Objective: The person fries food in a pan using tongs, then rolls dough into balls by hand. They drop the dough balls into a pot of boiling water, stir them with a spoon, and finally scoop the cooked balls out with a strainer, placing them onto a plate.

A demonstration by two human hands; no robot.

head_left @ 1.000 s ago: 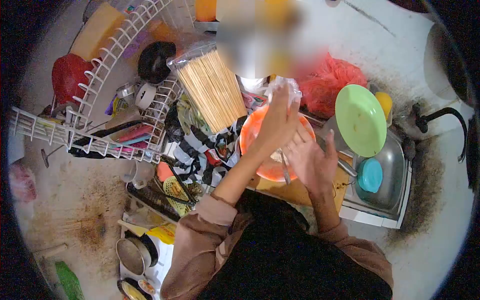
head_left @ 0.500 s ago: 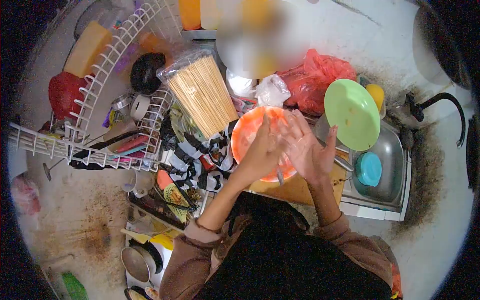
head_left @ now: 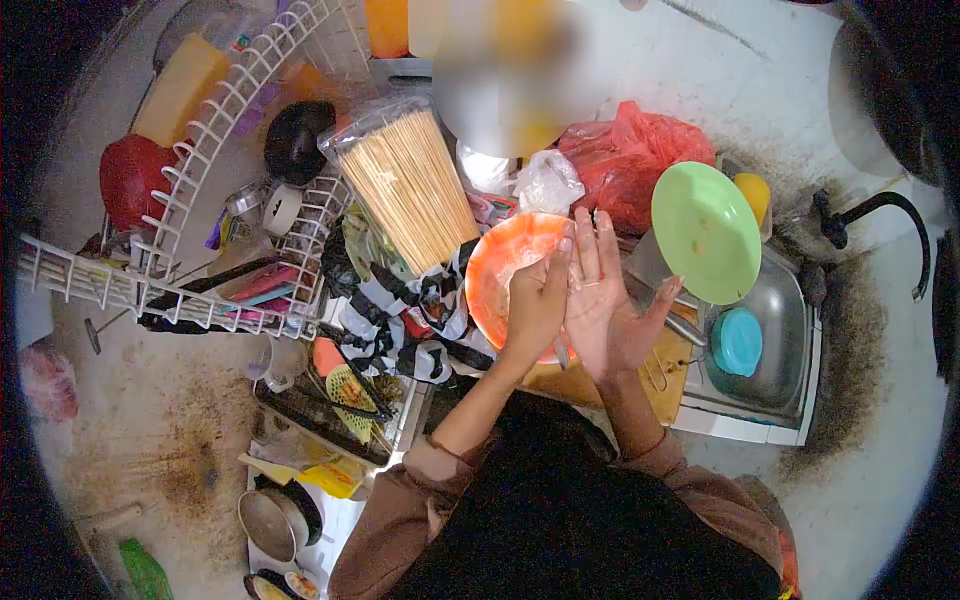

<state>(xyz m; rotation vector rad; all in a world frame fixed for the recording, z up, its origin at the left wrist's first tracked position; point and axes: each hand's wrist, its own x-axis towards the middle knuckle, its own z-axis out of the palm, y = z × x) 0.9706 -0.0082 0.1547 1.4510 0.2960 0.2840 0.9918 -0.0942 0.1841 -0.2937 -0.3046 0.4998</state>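
My left hand (head_left: 537,312) lies against the side of my right hand, its visible digit stretched upward and its other fingers partly hidden. My right hand (head_left: 608,315) is open, palm up, with fingers extended and thumb spread. Whitish, wet-looking residue shows on the palm. Both hands are above an orange bowl (head_left: 487,265) with pale matter inside. A metal utensil handle (head_left: 562,350) sticks out at the bowl's near rim. The bowl stands by a wooden board (head_left: 665,385). No object shows in either hand.
A bundle of wooden skewers (head_left: 408,190) lies left of the bowl beside a black-and-white plastic bag (head_left: 400,325). A green plate (head_left: 706,232) leans by the sink (head_left: 785,320), which holds a turquoise container (head_left: 737,341). A red bag (head_left: 635,160) lies behind; a white rack (head_left: 165,225) stands left.
My hands have come together: the left has shifted against the right, which has turned more upright with its fingers closer together. The bowl and surrounding things look unmoved.
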